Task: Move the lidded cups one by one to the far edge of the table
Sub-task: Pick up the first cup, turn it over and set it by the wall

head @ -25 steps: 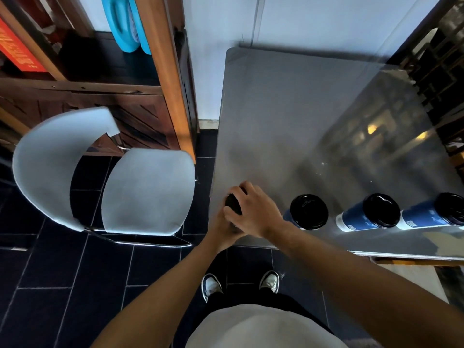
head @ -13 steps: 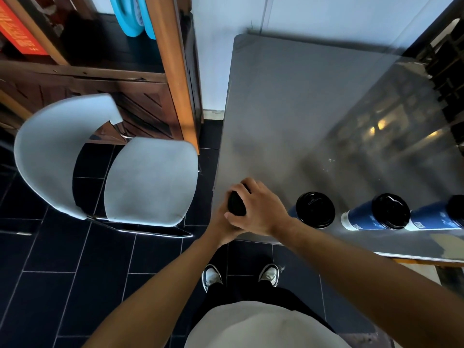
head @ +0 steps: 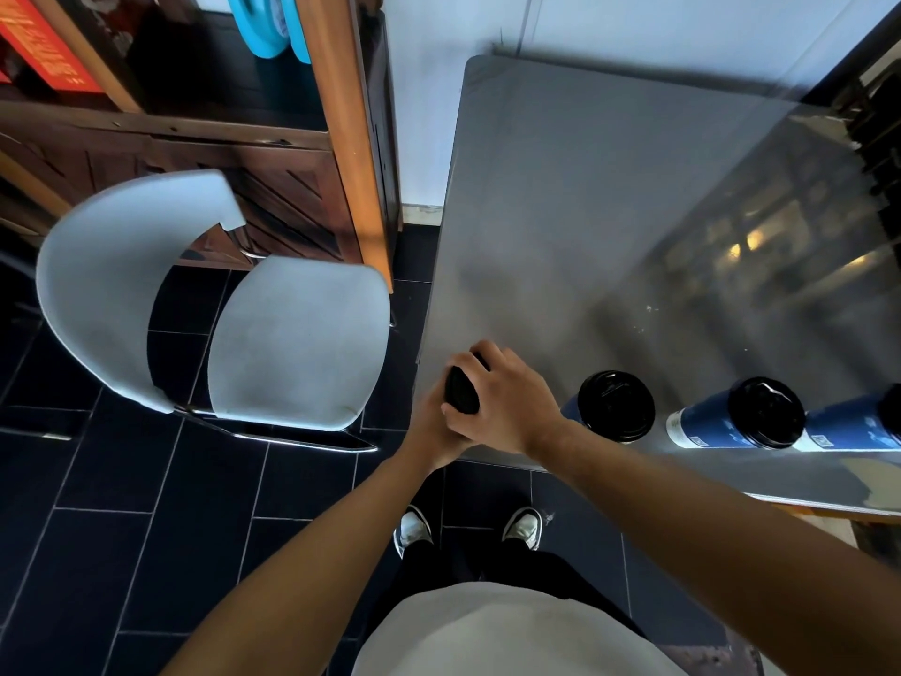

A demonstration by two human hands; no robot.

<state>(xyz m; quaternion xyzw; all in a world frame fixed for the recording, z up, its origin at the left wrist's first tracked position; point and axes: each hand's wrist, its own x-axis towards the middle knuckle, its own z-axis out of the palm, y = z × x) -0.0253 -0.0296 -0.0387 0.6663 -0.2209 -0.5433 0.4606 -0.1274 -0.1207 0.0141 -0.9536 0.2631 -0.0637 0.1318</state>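
Both hands are wrapped together around one lidded cup (head: 460, 390) at the near left corner of the desk (head: 585, 197). The right hand (head: 507, 407) covers the top and side; the left hand (head: 429, 426) grips lower, partly hidden beneath it. The cup stands upright, its black lid showing between the fingers. The far edge lies straight ahead of the hands. Three more blue cups, the nearest (head: 615, 406), stand in a row to the right of the hands.

Four lidded cups counted: one (head: 460, 390) enclosed by two hands (head: 507, 407) (head: 431, 429), three (head: 615, 406) (head: 736, 416) (head: 858, 426) stood in a row along the near edge, one bench (head: 585, 187), one pale chair (head: 292, 339), two shoes (head: 413, 528) (head: 524, 526) seen below.
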